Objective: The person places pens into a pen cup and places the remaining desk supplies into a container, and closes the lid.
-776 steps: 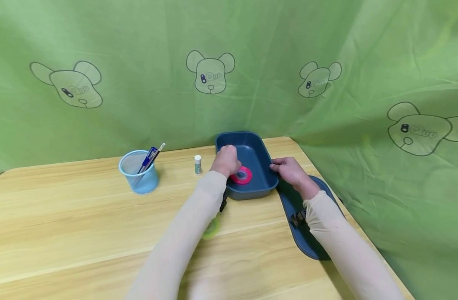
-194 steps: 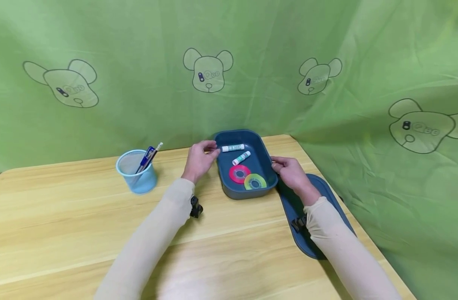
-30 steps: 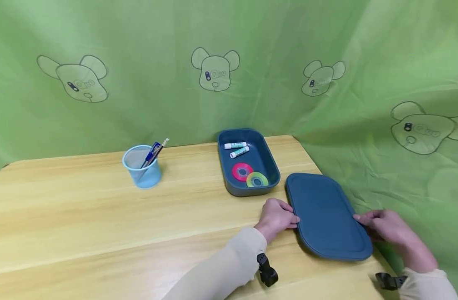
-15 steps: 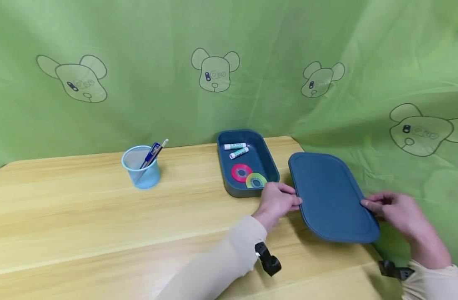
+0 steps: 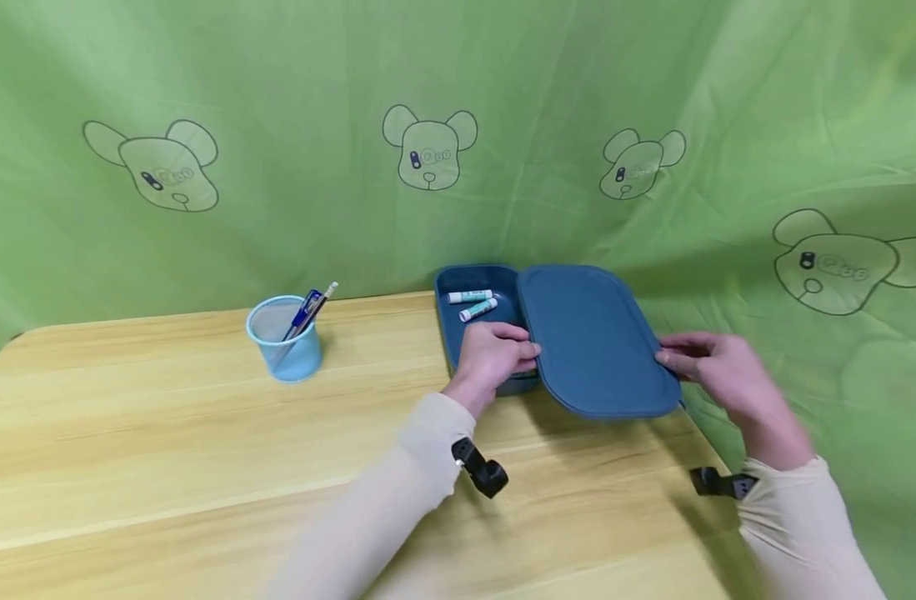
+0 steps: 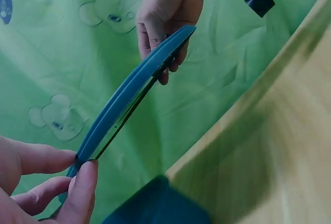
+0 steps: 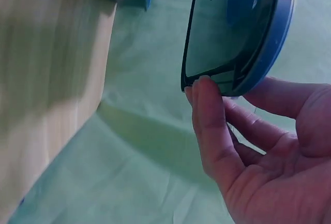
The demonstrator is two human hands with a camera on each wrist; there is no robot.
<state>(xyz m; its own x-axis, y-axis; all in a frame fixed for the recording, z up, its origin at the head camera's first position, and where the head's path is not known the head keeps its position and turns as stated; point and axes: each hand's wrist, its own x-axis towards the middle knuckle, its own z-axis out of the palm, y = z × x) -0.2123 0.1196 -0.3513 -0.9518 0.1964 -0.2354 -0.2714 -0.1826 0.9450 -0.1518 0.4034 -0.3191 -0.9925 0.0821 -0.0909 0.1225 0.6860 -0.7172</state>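
Observation:
A dark blue lid (image 5: 600,342) hangs over the table between both hands, overlapping the right part of a blue box (image 5: 446,321) in the head view. My left hand (image 5: 491,358) pinches the lid's left edge with thumb and fingers; the left wrist view shows this pinch from the side. On the opposite edge, my right hand (image 5: 716,367) grips the lid, its fingers (image 7: 209,125) beneath the rim in the right wrist view. Inside the box lie two white-and-green glue sticks (image 5: 470,297). The pink and yellow-green rings seen there earlier are mostly hidden behind the left hand and lid.
A light blue mesh pen cup (image 5: 285,342) with a blue pen and a pencil stands left of the box on the wooden table (image 5: 165,442). Green cloth (image 5: 277,208) with bear-head prints hangs behind the table and along its right side.
Both hands have lifted the lid off the table and carried it left and away from me, until it overlaps the box. Earlier, the glue sticks and rings came into the box.

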